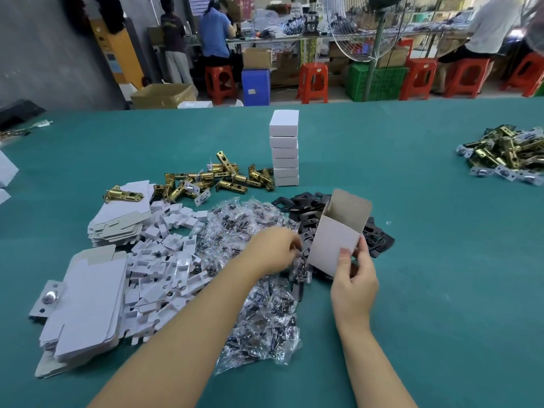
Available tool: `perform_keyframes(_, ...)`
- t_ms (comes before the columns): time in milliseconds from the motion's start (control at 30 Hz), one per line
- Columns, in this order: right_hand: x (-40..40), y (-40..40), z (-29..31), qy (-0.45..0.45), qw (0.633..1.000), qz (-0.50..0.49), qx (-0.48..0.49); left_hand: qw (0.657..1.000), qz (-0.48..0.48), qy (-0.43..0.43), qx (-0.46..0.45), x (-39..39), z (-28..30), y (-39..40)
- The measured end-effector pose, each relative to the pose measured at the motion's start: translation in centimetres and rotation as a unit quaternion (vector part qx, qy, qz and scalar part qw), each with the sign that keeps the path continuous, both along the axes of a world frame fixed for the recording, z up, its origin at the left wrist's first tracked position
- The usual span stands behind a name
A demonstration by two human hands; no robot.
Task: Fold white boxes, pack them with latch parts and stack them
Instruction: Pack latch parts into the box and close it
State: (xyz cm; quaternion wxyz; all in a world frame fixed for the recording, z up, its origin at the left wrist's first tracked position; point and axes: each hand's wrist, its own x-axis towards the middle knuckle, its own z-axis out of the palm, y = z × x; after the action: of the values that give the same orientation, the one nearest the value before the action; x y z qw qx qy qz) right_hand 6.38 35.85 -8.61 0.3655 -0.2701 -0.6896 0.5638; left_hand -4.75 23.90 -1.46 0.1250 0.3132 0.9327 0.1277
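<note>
- Green desk (pixel 412 201), busy workshop behind — parts heaped all round both hands.
- Right hand (pixel 354 278) grips open white box (pixel 335 245) by its lower corner, tilted, mouth up.
- Left hand (pixel 278 248) pinches something small over bagged screws (pixel 259 304), just left of box — item unclear.
- Risk: one-corner grip lets box twist; part misses the mouth.
- Finished stack (pixel 284 148) beyond the hands looks uneven — could topple.

The green-covered table (pixel 441 260) carries a stack of closed white boxes (pixel 284 148), brass latches (pixel 217 181), flat box blanks (pixel 85 304) and white inserts (pixel 164 260). Bagged screws (pixel 256 304) and black plates (pixel 306 207) lie near centre. A second latch pile (pixel 506 157) lies far right.
</note>
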Motion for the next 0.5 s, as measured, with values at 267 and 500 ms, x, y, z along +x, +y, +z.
perform_keyframes(267,-0.1,-0.1,0.1,0.006,1.0,-0.01,0.009,0.996,-0.059,0.012,-0.07,1.0,-1.9,0.7)
perform_keyframes(500,-0.2,-0.1,-0.1,0.006,1.0,0.007,-0.001,0.996,-0.039,0.065,-0.054,0.7,-2.5,0.3)
